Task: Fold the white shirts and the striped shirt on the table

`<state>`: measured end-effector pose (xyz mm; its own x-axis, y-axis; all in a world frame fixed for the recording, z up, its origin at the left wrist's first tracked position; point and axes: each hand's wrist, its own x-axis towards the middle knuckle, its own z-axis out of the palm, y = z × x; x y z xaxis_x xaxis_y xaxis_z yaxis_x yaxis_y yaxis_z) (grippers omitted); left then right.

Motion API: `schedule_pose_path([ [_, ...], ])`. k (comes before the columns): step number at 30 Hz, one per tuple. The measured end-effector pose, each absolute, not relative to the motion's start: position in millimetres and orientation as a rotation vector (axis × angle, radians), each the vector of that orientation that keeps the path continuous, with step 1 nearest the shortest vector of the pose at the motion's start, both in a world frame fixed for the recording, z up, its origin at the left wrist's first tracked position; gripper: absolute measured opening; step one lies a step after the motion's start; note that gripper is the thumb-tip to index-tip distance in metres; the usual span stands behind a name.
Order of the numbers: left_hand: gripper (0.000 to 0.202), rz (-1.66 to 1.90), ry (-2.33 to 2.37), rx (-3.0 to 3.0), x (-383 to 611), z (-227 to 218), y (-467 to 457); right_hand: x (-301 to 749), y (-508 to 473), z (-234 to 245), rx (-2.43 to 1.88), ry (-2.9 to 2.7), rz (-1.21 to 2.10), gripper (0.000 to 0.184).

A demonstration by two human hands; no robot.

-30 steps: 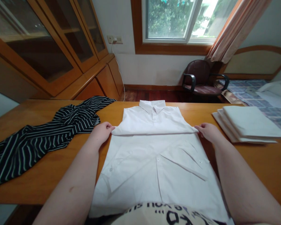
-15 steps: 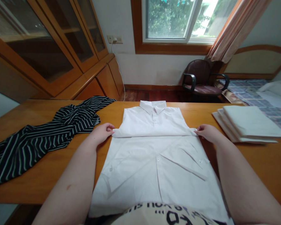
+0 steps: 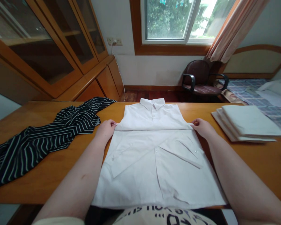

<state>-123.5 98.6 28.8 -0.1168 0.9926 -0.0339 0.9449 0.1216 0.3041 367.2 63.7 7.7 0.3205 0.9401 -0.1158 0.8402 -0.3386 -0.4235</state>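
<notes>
A white button-up shirt (image 3: pixel 152 162) lies front up on the table, its collar at the far edge and its hem near my body. Across its chest runs a horizontal fold, and the sleeves are laid in over the lower front. My left hand (image 3: pixel 107 128) pinches the left end of that fold. At the right end, my right hand (image 3: pixel 200 125) pinches the cloth in the same way. The fingertips of both hands are partly hidden behind the knuckles.
A black-and-white striped garment (image 3: pixel 70 122) lies crumpled on the left of the wooden table (image 3: pixel 243 168). Several folded white cloths (image 3: pixel 248 122) are stacked at the right. Beyond the table stand an office chair (image 3: pixel 199 75), a bed (image 3: pixel 248 86) and a glass-door cabinet (image 3: pixel 61 47).
Both hands have moved slightly away from my body, holding the fold's ends. The shirt has slid the same way, its hem now showing at the table's near edge.
</notes>
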Motion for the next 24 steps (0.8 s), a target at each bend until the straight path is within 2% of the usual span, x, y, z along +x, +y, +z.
schedule_pose_path([
  [6, 0.031, 0.731, 2.097, 1.964, -107.9, 39.6, 88.6, 338.1, 55.7, 23.6, -2.103, -1.575, 0.163, 0.030],
  [11, 0.041, 0.868, 1.791, 1.454, -90.8, 20.9, 87.5, 320.6, 54.0, 14.0, -1.851, -1.424, 0.556, 0.035],
  [14, 0.040, 0.891, 1.743, 1.283, -88.4, 10.6, 92.8, 322.7, 61.3, 2.8, -1.837, -1.295, 0.725, 0.036],
  [19, 0.036, 0.962, 1.684, 1.199, -88.8, 8.8, 97.3, 326.7, 67.0, -3.6, -1.886, -1.183, 0.733, 0.036],
  [24, 0.040, 1.012, 1.587, 1.136, -85.3, 18.2, 90.5, 323.9, 60.0, 3.5, -1.687, -1.116, 0.831, 0.043],
])
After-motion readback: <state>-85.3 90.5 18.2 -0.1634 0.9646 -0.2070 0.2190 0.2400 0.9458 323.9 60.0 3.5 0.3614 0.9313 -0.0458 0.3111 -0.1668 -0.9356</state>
